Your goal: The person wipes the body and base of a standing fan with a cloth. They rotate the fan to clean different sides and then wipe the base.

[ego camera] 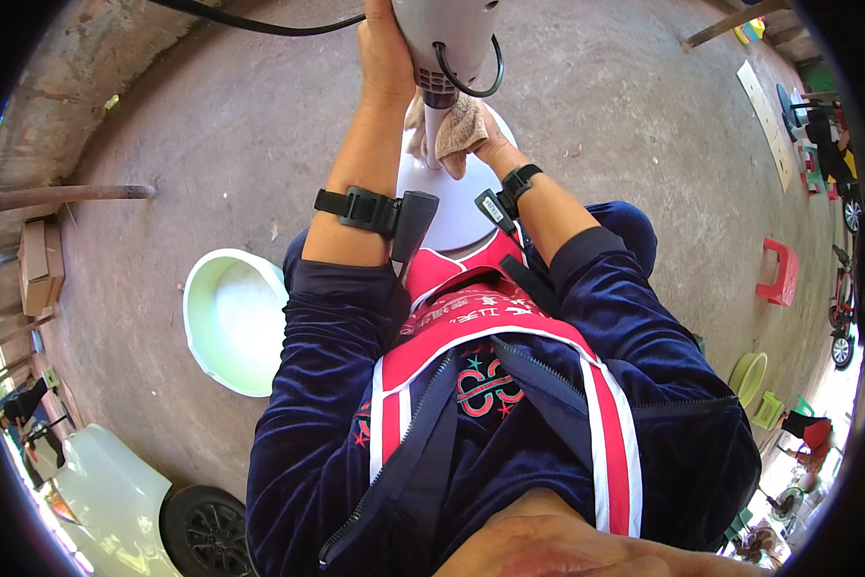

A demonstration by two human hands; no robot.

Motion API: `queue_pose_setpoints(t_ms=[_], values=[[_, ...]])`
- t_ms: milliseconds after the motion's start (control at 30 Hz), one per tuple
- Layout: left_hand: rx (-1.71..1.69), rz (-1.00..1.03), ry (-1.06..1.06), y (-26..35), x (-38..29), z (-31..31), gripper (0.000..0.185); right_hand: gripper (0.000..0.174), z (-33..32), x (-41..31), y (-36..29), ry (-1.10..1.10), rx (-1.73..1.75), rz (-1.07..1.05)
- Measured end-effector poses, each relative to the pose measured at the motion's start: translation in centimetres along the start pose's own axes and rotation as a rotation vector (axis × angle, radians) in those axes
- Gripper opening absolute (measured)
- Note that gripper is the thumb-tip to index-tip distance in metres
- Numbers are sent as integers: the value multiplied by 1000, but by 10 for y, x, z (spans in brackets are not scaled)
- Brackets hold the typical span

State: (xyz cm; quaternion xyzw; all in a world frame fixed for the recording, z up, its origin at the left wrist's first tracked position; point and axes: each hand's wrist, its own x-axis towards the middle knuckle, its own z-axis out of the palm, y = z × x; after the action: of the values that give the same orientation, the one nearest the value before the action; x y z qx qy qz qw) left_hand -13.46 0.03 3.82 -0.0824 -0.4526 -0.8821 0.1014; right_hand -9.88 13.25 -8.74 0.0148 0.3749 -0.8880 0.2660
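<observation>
A pedestal fan stands before me, with its grey motor housing [443, 36] at the top edge, a short white pole [435, 137] below it and a round white base [443, 209] on the floor. Against the left side of the housing, my left hand [388, 61] grips it; its fingers are partly hidden and cut off by the picture's edge. A brown cloth [461, 133] is wrapped about the pole, and my right hand [496, 138] holds it from the right. The fan's head is out of view.
A pale green basin [238, 324] lies left of me on the concrete floor. A black cable [259, 25] runs from the fan to the upper left. A red stool [779, 272] and a green tub [748, 379] are at the right. A car's wheel [205, 534] shows lower left.
</observation>
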Motion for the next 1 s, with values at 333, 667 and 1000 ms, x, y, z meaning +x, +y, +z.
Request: queue_pose_setpoints(t_ms=[333, 667, 1000], values=[[30, -22, 27, 2, 0, -2, 67, 60, 33, -60, 3, 74, -538, -528], [56, 0, -13, 6, -5, 3, 62, 60, 21, -18, 14, 171, -721, -588], [128, 10, -14, 8, -4, -1, 63, 52, -79, 18, 103, 350, -889, -153]])
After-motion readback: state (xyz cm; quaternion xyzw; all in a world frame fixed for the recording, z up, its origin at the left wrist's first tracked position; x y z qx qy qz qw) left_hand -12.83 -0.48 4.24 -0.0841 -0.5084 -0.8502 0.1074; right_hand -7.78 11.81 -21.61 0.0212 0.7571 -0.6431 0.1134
